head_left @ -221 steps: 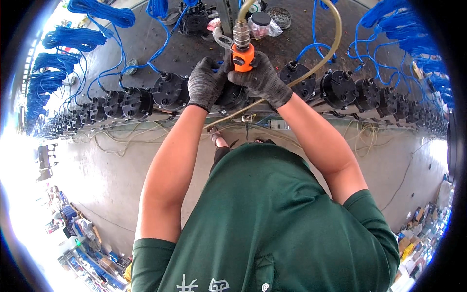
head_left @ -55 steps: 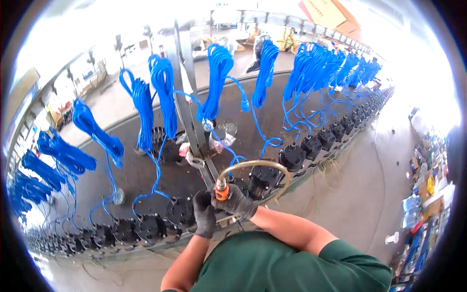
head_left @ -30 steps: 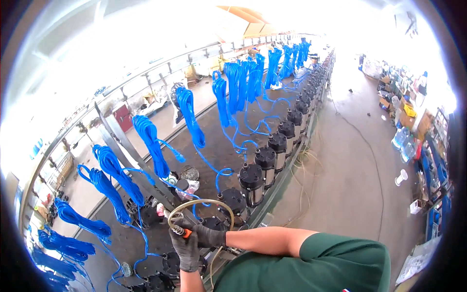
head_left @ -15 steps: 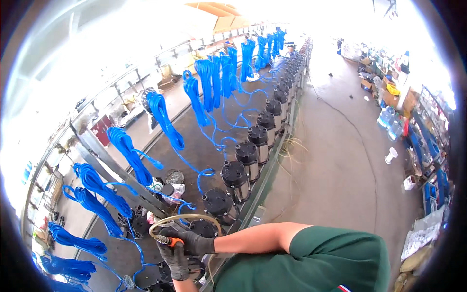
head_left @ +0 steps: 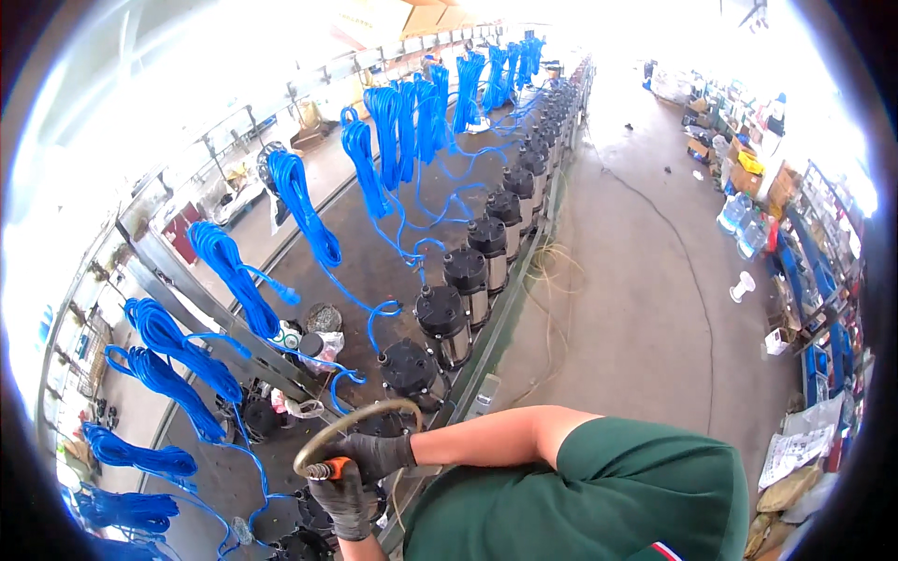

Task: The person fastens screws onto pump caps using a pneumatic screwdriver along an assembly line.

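Observation:
My hands, both in dark gloves, are close together at the lower middle. An orange fitting with a ribbed metal end (head_left: pixel 327 469) sits between them, and a yellowish hose (head_left: pixel 351 418) loops over them. My left hand (head_left: pixel 344 505) is closed on the fitting from below. Beside it, my right hand (head_left: pixel 379 455) has its fingers curled and mostly hidden; what they grip cannot be made out. Under and around the hands stand black-capped pumps with metal bodies, the nearest plain one being a pump (head_left: pixel 412 367) just beyond.
A long row of pumps runs along the bench's green edge (head_left: pixel 486 360). Bundled blue cables (head_left: pixel 234 271) hang along the left, their leads crossing the dark benchtop (head_left: pixel 355 257). A metal post (head_left: pixel 201 299) rises near them. Across the aisle stand shelves (head_left: pixel 814 271) and water bottles (head_left: pixel 748 229).
The view has shifted slightly, moving the bench and cables left and up in the picture. My hands stay together at the orange fitting, which has turned a little; the hose loop has tilted.

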`<action>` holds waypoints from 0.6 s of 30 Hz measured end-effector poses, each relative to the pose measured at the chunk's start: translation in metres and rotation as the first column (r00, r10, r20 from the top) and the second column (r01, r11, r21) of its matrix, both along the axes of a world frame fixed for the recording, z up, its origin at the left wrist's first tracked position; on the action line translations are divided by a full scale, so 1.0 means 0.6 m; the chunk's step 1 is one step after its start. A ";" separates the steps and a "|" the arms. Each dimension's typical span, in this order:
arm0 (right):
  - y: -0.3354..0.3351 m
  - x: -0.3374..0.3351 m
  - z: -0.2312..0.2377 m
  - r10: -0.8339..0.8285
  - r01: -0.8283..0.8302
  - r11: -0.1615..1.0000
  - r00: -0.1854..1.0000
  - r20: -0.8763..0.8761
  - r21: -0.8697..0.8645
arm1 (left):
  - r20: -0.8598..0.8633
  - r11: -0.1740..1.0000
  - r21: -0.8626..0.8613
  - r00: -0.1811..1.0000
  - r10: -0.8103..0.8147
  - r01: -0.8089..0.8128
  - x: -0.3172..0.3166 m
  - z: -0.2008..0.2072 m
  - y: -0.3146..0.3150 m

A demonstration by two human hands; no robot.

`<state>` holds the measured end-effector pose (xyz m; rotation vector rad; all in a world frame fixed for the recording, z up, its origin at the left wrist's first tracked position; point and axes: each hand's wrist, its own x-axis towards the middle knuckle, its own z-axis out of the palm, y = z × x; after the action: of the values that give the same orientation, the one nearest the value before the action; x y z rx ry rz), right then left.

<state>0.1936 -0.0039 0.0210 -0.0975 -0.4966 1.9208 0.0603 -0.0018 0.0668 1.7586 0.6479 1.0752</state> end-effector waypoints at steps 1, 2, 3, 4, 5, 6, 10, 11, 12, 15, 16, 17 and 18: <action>0.001 0.002 0.004 -0.106 0.080 0.984 0.982 0.159 0.161 | 0.071 1.000 0.004 0.997 0.029 -0.030 0.000 -0.013 0.000; -0.002 0.008 0.022 -0.233 0.131 0.935 0.927 0.293 0.329 | 0.069 0.999 0.000 0.997 0.040 -0.040 -0.001 -0.011 -0.001; -0.008 0.011 0.040 -0.089 0.074 0.973 0.994 0.057 0.220 | 0.089 0.998 -0.034 0.995 0.049 -0.046 0.003 -0.006 0.001; -0.010 0.011 0.047 -0.081 0.067 0.973 0.995 0.055 0.220 | 0.110 0.997 -0.064 0.992 0.056 -0.049 0.011 0.002 0.004; -0.010 0.009 0.052 -0.263 0.178 0.926 0.937 0.229 0.334 | 0.096 0.999 -0.036 0.995 -0.003 0.006 0.013 0.007 0.012; -0.007 0.007 0.046 -0.268 0.192 0.931 0.938 0.222 0.310 | 0.095 0.999 -0.035 0.995 0.004 -0.001 0.017 0.013 0.012; 0.011 -0.006 0.001 -0.258 0.246 0.961 0.962 0.086 0.130 | 0.166 0.997 -0.073 0.986 -0.022 0.035 0.033 0.035 0.006; 0.009 -0.016 -0.001 -0.329 0.313 0.941 0.936 0.128 0.132 | 0.171 0.996 -0.087 0.985 0.001 0.014 0.033 0.034 0.006; 0.007 -0.026 -0.002 -0.398 0.378 0.916 0.901 0.172 0.136 | 0.175 0.995 -0.102 0.984 0.025 -0.007 0.032 0.032 0.007; -0.004 -0.035 -0.001 -0.227 0.202 0.963 0.964 -0.135 -0.179 | 0.095 0.990 -0.125 0.993 0.075 -0.063 0.011 -0.002 0.017; -0.006 -0.031 -0.006 -0.225 0.200 0.963 0.965 -0.136 -0.179 | 0.094 0.990 -0.125 0.993 0.077 -0.065 -0.003 -0.019 0.020; -0.006 -0.019 -0.013 -0.067 0.054 0.995 0.988 -0.143 -0.088 | 0.023 0.996 -0.068 0.998 0.056 -0.054 -0.014 -0.034 0.019; -0.003 -0.011 -0.018 0.093 -0.094 0.996 0.987 -0.134 0.003 | -0.049 0.999 -0.011 0.998 0.039 -0.039 -0.021 -0.047 0.022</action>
<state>0.1870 -0.0060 0.0100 0.0535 -0.4135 2.0045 0.0474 0.0112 0.0386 1.7733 0.7202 1.0551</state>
